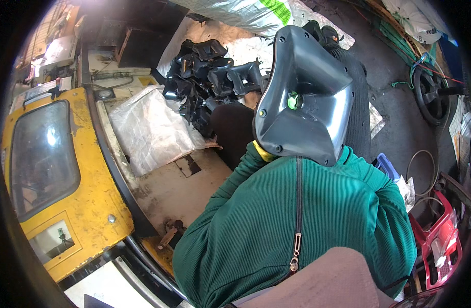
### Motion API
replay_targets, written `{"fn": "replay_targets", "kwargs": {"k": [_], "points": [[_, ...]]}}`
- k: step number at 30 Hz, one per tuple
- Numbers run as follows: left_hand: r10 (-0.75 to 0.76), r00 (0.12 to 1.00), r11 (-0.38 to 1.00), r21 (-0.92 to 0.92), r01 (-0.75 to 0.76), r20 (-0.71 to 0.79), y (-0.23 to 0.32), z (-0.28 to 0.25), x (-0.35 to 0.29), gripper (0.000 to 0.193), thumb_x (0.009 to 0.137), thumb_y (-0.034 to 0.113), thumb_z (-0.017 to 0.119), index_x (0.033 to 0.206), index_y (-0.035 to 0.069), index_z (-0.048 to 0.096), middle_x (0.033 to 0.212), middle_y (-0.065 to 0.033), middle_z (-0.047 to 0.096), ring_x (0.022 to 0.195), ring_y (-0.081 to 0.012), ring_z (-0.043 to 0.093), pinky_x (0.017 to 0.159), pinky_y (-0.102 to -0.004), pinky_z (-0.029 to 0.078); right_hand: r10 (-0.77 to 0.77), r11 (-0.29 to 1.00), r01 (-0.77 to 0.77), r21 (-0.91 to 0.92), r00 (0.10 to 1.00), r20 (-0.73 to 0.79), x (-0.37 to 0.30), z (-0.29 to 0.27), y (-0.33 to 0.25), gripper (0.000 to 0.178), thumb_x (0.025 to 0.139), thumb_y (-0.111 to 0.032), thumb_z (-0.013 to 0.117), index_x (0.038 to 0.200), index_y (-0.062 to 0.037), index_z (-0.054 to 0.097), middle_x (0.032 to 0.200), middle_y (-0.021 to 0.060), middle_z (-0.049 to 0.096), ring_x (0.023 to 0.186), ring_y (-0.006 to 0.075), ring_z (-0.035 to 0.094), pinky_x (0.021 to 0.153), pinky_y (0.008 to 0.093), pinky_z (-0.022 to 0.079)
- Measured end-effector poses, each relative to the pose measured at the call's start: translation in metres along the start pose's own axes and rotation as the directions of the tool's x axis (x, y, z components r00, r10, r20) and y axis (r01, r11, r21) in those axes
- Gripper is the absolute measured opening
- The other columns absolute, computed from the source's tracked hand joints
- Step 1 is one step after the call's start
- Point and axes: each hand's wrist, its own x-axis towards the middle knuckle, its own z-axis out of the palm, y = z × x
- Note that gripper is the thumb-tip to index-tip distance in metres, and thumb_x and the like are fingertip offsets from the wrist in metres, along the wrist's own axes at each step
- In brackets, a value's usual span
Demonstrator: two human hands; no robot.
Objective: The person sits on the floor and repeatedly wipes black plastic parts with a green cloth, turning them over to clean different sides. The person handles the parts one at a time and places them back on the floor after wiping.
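A glossy black plastic horn is held up in front of my chest. It has a flared, hollow face, small holes along its rim and an opening in the middle, where something bright green shows. My left hand, in a yellow glove, is at its lower left edge; only a strip of the glove is visible, and the fingers are behind the horn. The right green sleeve runs up behind the same piece, which hides my right hand. Beyond, to the left, lies a heap of similar black plastic pieces.
On the left stands a yellow machine door with a window. A whitish sheet lies on the machine's bed beside it. At right are a black handwheel, a red plastic crate and a blue item. White sacks lie at the back.
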Motion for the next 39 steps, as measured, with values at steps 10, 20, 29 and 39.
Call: {"fn": "replay_targets", "kwargs": {"k": [10, 20, 29, 39], "points": [[-0.048, 0.997, 0.995, -0.085, 0.053, 0.058, 0.004, -0.01, -0.002, 0.038, 0.093, 0.013, 0.06, 0.13, 0.002, 0.055, 0.112, -0.0092, 0.066, 0.097, -0.0166, 0.064, 0.083, -0.0324, 0.054, -0.01, 1.0, 0.01, 0.009, 1.0, 0.014, -0.005, 0.003, 0.001, 0.049, 0.091, -0.028, 0.066, 0.129, 0.0004, 0.055, 0.111, 0.0093, 0.063, 0.095, 0.0163, 0.058, 0.082, 0.0298, 0.048], [-0.081, 0.962, 0.953, -0.261, 0.151, 0.259, -0.001, -0.033, 0.002, 0.036, 0.097, 0.015, 0.057, 0.132, 0.003, 0.055, 0.117, -0.0088, 0.065, 0.1, -0.0173, 0.064, 0.084, -0.0333, 0.054, -0.006, 1.0, 0.006, -0.014, 1.0, 0.002, -0.01, -0.004, -0.001, 0.05, 0.09, -0.026, 0.068, 0.13, 0.0004, 0.054, 0.113, 0.0101, 0.062, 0.098, 0.0172, 0.058, 0.084, 0.0304, 0.048], [-0.006, 0.827, 0.841, -0.444, 0.309, 0.563, -0.015, -0.064, -0.001, 0.035, 0.1, 0.016, 0.054, 0.133, 0.004, 0.054, 0.121, -0.0085, 0.063, 0.103, -0.0179, 0.064, 0.086, -0.0341, 0.055, 0.03, 0.998, -0.029, -0.052, 0.999, 0.013, -0.013, -0.028, -0.003, 0.052, 0.089, -0.025, 0.069, 0.131, 0.0003, 0.053, 0.115, 0.0108, 0.061, 0.1, 0.018, 0.057, 0.085, 0.0309, 0.047], [-0.071, 0.174, 0.567, -0.104, 0.817, 0.982, -0.069, -0.062, 0.029, 0.043, 0.104, 0.034, 0.044, 0.132, 0.001, 0.052, 0.094, -0.0089, 0.062, 0.074, -0.0175, 0.062, 0.059, -0.0309, 0.053, 0.051, 0.993, -0.048, -0.11, 0.998, 0.031, -0.009, -0.045, -0.006, 0.054, 0.087, -0.024, 0.07, 0.132, 0.0003, 0.052, 0.117, 0.0116, 0.061, 0.102, 0.0188, 0.057, 0.087, 0.0315, 0.047]]}}
